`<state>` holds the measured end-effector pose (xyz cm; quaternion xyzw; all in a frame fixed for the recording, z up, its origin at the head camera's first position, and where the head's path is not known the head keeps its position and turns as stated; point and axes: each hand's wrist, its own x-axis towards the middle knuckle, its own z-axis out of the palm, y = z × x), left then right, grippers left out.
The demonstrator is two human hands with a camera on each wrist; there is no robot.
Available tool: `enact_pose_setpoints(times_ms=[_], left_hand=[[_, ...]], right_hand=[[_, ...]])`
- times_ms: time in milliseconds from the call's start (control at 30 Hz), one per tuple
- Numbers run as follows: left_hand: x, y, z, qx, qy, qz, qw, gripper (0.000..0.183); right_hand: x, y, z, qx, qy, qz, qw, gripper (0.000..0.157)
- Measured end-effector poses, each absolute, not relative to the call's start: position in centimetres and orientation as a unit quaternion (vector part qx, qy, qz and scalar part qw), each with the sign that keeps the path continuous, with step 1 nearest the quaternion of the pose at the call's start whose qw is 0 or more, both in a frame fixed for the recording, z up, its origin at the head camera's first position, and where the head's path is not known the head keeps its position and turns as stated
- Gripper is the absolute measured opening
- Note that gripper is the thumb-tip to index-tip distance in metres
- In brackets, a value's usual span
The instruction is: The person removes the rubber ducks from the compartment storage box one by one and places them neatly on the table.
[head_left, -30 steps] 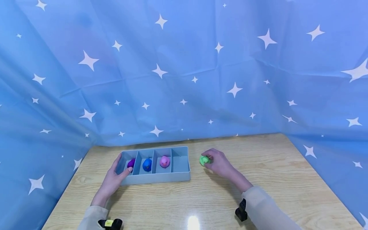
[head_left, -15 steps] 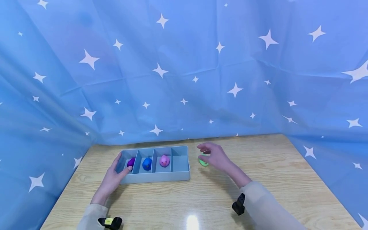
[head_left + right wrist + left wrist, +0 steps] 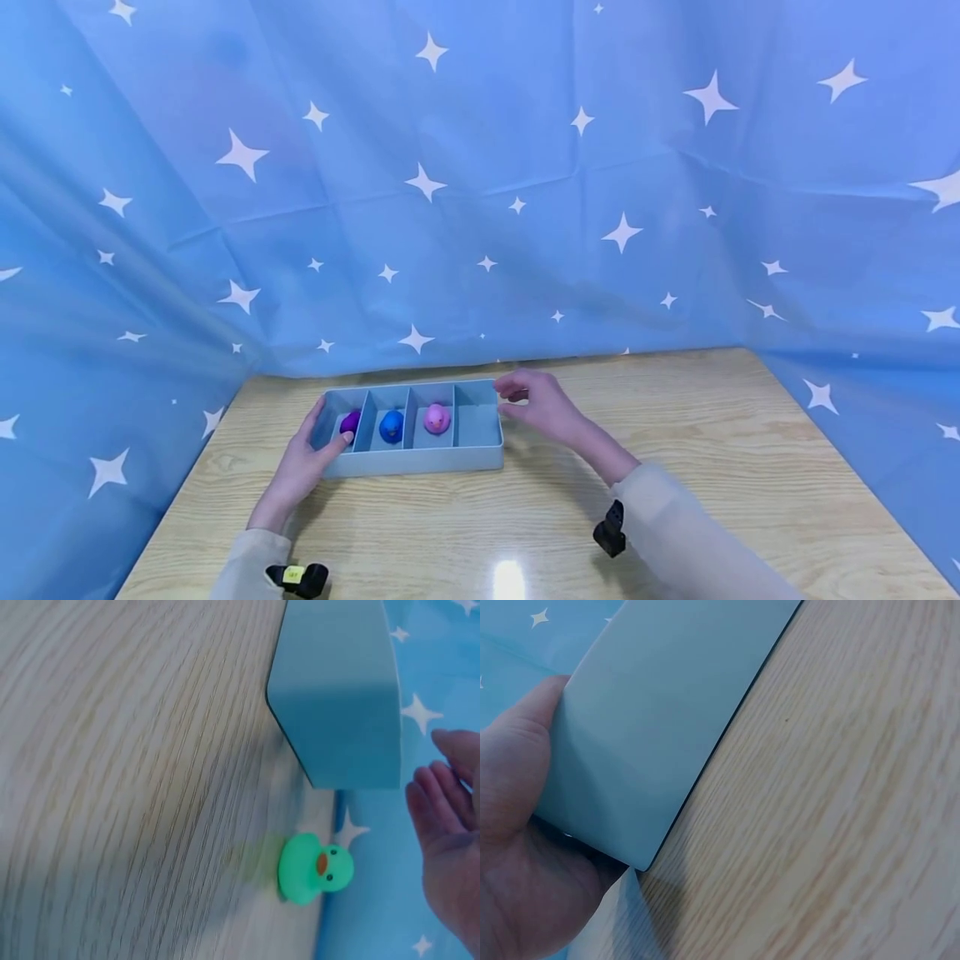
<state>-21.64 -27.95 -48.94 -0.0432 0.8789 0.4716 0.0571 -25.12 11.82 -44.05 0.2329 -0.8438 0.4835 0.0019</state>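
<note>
Person's left grip [image 3: 298, 469] is clasped on the tray [image 3: 420, 461], lower middle of the head view — right grip [image 3: 542, 407] is relaxed and released — green duck [image 3: 304, 868] sits on the bench [image 3: 405, 533], lower right of the right wrist view.

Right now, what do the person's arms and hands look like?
The left hand and right hand are bare. The left sleeve and right sleeve are off-white. Each carries a small black device: the left device has a yellow label; the right device shows none.
</note>
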Motion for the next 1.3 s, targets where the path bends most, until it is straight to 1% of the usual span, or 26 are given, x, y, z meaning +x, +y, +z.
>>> enact_pose_setpoints(times_ms=[333, 500, 633, 833, 1067, 1167, 1300], left_hand=[[-21.6, -27.9, -48.9, -0.042, 0.877, 0.476, 0.056, 0.095], [-21.6, -27.6, -49.0, -0.045, 0.872, 0.484, 0.058, 0.096], [-21.7, -27.8, -49.2, -0.047, 0.874, 0.48, 0.057, 0.095], [-21.7, -28.0, -49.1, -0.046, 0.875, 0.479, 0.055, 0.093], [-21.8, -28.0, -49.0, -0.05, 0.871, 0.486, 0.054, 0.092], [-21.9, -27.9, -49.1, -0.053, 0.871, 0.486, 0.054, 0.092], [-21.9, -27.9, -49.1, -0.053, 0.87, 0.487, 0.049, 0.093]], right_hand=[[-25.4, 9.1, -43.9, 0.252, -0.844, 0.474, 0.001, 0.029], [-25.3, 7.8, -43.5, 0.263, -0.843, 0.468, -0.015, 0.031], [-25.5, 6.9, -42.9, 0.267, -0.853, 0.448, -0.031, 0.034], [-26.0, 5.0, -41.6, 0.264, -0.859, 0.432, -0.072, 0.038], [-26.3, 3.0, -41.2, 0.271, -0.851, 0.433, -0.121, 0.038], [-26.6, 2.5, -41.4, 0.274, -0.851, 0.428, -0.133, 0.036], [-27.2, 2.1, -41.6, 0.275, -0.857, 0.414, -0.134, 0.037]])
